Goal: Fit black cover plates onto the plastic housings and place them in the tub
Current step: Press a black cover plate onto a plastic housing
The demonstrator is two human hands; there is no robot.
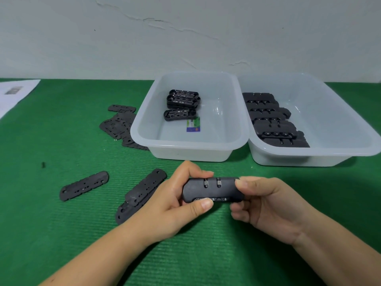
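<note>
Fingers (203,204) of left hand (175,205) and right hand (261,205) pinch housing (212,189) ends | long axis left-right, above mat (61,234) near edge | left tub (191,149) just beyond, nearer left hand | cover plates (83,185) left.

A: From where does the single view look?
B: From a head-worn wide-angle camera, facing forward and down over the green ribbed mat (61,234) toward the pale plaster wall (185,38).
A: How near?
B: Close; both forearms enter from the bottom edge.
</note>
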